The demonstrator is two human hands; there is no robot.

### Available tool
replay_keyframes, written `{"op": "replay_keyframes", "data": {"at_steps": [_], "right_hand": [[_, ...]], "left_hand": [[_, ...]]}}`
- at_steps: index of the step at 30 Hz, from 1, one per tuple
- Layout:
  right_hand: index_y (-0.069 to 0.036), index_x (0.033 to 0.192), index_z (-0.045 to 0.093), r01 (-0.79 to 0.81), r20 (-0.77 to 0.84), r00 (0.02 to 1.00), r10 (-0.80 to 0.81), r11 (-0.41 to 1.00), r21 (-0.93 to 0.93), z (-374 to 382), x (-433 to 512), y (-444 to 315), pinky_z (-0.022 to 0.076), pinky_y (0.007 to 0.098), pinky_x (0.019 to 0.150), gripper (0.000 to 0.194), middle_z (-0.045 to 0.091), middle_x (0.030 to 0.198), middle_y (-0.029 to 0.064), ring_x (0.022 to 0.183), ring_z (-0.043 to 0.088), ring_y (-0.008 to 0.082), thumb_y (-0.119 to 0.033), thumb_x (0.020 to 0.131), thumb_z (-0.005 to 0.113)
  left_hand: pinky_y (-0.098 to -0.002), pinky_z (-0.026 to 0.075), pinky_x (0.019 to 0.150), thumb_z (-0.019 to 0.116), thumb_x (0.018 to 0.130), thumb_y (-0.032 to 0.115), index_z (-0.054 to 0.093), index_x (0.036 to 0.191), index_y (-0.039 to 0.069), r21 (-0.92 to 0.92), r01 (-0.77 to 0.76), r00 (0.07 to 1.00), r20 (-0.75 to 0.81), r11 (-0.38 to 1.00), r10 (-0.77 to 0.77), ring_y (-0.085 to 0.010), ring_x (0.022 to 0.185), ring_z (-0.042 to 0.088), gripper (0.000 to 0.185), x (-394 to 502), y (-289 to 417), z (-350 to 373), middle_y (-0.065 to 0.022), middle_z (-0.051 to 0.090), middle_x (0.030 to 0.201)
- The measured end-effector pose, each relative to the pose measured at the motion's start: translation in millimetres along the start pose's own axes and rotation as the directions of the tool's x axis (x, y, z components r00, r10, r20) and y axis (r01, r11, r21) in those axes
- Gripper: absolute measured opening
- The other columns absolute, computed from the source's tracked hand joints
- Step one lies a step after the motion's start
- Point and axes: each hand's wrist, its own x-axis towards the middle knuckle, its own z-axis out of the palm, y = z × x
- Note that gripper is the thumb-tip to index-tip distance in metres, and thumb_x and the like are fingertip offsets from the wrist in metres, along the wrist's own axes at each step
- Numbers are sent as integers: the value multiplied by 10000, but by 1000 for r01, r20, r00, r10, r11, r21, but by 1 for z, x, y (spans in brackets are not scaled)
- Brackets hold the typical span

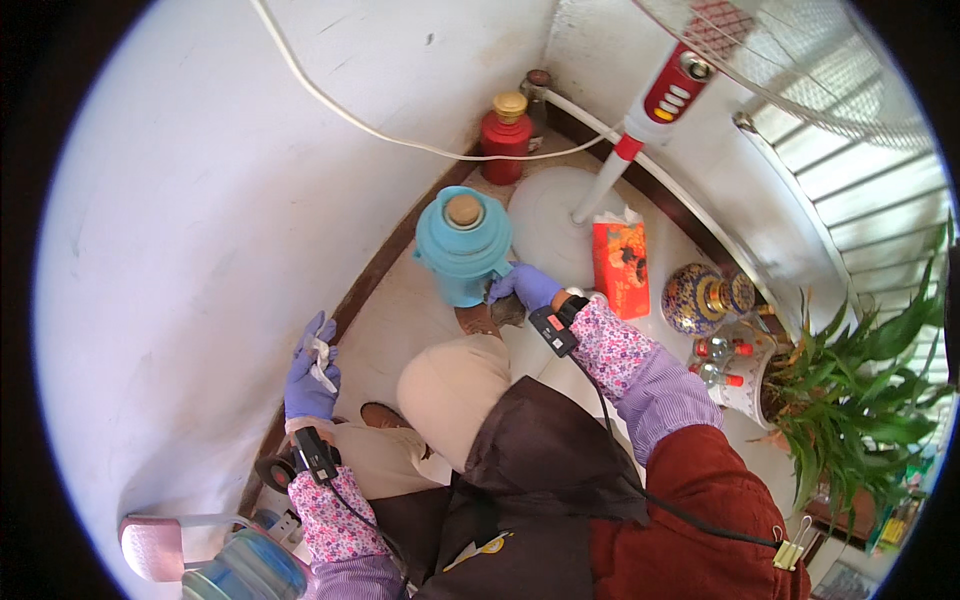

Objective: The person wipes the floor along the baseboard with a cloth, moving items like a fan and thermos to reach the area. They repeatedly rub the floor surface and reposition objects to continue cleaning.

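A light-blue thermos flask (465, 240) with a cork stopper (463, 208) stands upright in front of my bent knee. My right hand (525, 287), in a purple glove, is closed at the flask's handle on its lower right side; the fingertips are partly hidden. At the left, near the white wall, my left hand (311, 367) wears the same kind of glove. A crumpled white tissue or cloth (322, 361) is held in its curled fingers.
A fan's round base (555, 217) and pole stand behind the flask, its white cord (390, 139) hanging across. Around it are a red bottle (506, 146), a red tissue pack (622, 262), a patterned vase (694, 300), small glass bottles (718, 349) and a potted plant (847, 405).
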Motion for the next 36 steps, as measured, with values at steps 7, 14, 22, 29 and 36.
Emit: {"op": "replay_keyframes", "data": {"at_steps": [7,14,22,29,36], "right_hand": [[17,855,584,17,-35,999,-6,948,319,-9,-108,-22,472,284,707,172,607,760,76,709,593,174,-10,685,595],[3,839,620,220,-108,974,-198,937,272,-71,-253,-59,470,313,796,194,643,808,96,771,608,204,-2,646,628],[-19,830,544,238,-480,875,-60,917,320,-102,-383,-25,489,342,788,220,606,767,70,738,609,212,33,624,601],[22,772,580,318,-636,770,54,832,455,-102,-404,75,495,340,763,119,614,749,116,716,607,253,-10,659,563],[22,852,591,364,-721,678,145,786,500,-96,-382,159,505,347,708,140,629,776,102,723,614,236,-33,723,588]], "left_hand": [[-167,386,505,555,860,182,299,1416,83,98,-47,998,-38,994,51,-67,773,540,620,-15,-12,-9,-62,451,1346],[-163,426,543,463,916,116,290,1419,98,130,-150,989,12,980,149,-64,856,586,532,-28,-15,-9,-62,436,1383],[-149,394,546,513,917,159,299,1417,99,59,-220,957,205,974,204,-43,843,572,547,-26,-17,10,-62,450,1364],[-157,403,534,553,894,149,190,1441,58,-35,-272,905,331,962,268,-43,712,490,662,-35,-11,67,-107,426,1359],[-183,422,559,520,892,99,151,1451,68,-142,-236,878,393,961,274,-84,760,518,670,-37,-13,84,-142,400,1387]]}}
